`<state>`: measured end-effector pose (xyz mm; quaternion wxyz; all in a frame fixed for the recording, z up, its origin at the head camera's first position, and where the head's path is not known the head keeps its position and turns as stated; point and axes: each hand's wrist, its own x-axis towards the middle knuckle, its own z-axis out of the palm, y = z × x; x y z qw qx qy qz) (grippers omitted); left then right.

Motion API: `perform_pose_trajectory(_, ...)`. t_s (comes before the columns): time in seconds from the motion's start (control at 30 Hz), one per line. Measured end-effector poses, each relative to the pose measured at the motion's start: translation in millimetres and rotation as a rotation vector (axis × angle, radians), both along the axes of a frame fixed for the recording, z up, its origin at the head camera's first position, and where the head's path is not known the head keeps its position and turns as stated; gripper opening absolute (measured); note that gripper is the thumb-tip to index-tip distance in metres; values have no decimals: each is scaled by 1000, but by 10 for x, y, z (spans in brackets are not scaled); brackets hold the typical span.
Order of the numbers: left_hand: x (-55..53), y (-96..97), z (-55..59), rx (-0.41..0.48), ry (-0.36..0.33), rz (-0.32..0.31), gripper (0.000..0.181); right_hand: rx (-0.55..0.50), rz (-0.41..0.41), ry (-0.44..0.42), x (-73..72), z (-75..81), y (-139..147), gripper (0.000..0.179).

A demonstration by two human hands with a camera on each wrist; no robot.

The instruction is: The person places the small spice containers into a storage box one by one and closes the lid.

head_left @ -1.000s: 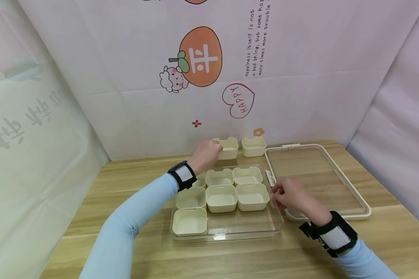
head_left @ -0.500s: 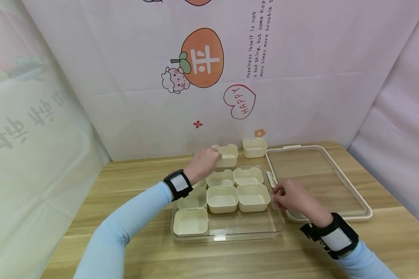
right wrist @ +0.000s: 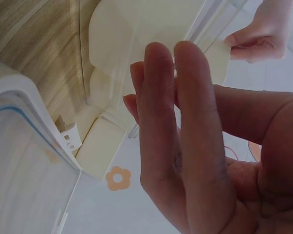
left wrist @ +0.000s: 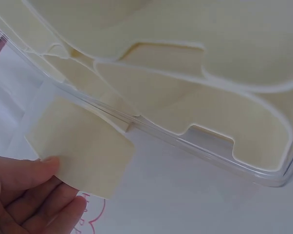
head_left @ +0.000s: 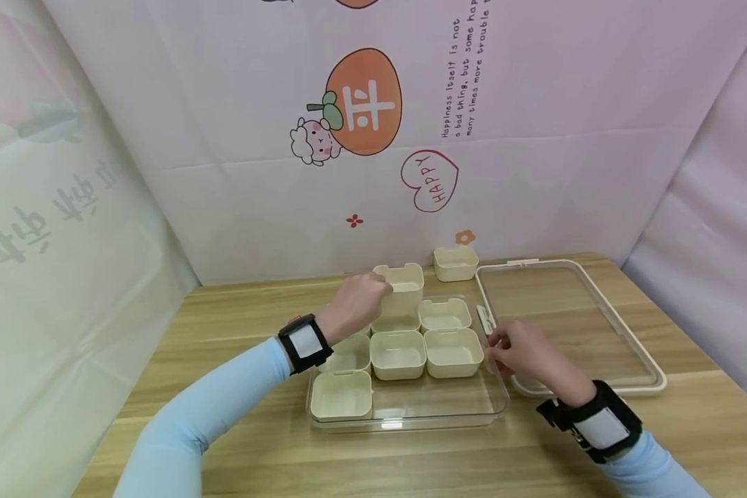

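My left hand (head_left: 356, 307) pinches a small cream plastic bin (head_left: 406, 280) by its side, above the back row of a clear plastic box (head_left: 438, 420). The thumb lies on one face of this bin (left wrist: 85, 148) in the left wrist view. Inside the clear box sit several matching cream bins, among them a middle one (head_left: 397, 355), a right one (head_left: 452, 353) and a front left one (head_left: 341, 396). Part of the back row is hidden behind the left hand and its bin. My right hand (head_left: 526, 351) rests with its fingertips at the box's right wall, fingers (right wrist: 158, 117) nearly straight.
Another cream bin (head_left: 456, 264) stands at the back by the printed cloth (head_left: 255, 228). A clear lid with a cream frame (head_left: 647, 370) lies to the right, its left edge close to the box. Everything stands on a wood-grain table (head_left: 255, 443).
My left hand has brought the cream bin from the back of the table nearer, over the clear box's back row. The right hand stays at the box's side.
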<state>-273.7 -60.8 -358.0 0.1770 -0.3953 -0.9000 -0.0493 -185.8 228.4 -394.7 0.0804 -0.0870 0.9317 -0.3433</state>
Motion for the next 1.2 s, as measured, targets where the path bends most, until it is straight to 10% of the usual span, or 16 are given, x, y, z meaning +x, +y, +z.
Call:
perform_pose_trajectory(0.63, 443, -120, -7, 9, 184, -88, 30, 1, 2, -2, -8, 10, 7, 21)
perform_pose_trajectory(1.2, 858, -235, 5, -13, 158, -146, 28, 35, 9, 16, 1, 25, -19, 20)
